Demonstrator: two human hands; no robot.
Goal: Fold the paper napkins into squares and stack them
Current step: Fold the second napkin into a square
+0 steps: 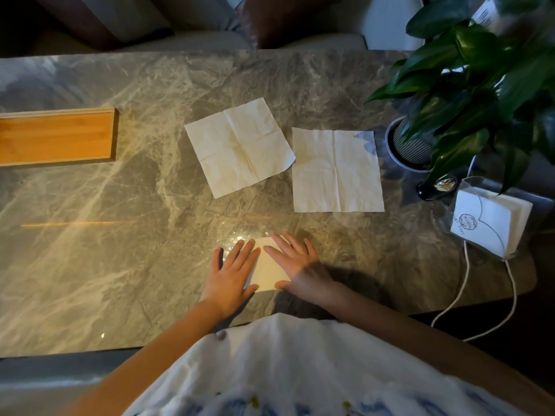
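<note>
Left hand [231, 274] flat, fingers spread, pressing left edge of folded napkin [268, 270] at near edge of marble table [120, 205] — right hand [295, 265] likewise flat on its right side. Two unfolded napkins [238, 147] [337, 171] lying farther off, side by side, corners nearly touching.

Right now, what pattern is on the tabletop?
Grey marble with pale veining, seen in the head view.
</note>
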